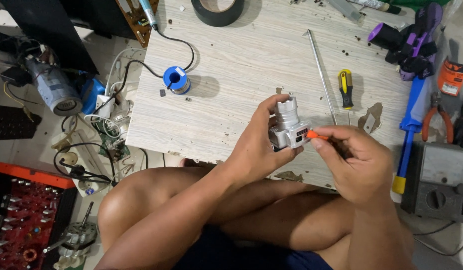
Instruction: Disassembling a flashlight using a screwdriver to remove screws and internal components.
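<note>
With the left hand [264, 145] gripping the silver device [290, 129], the right hand [359, 162] pinches what appears an orange-tipped tool [316, 134], which may slip sideways.

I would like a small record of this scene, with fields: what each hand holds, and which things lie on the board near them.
left hand: grips a small silver-grey device with a round barrel on top
right hand: holds a thin orange-tipped tool against the front of the device
surface: pale wooden board
near the hands: yellow-and-black screwdriver, long metal rod
further left: blue solder spool
top edge: black tape roll
right side: grey meter, red-handled pliers
</note>
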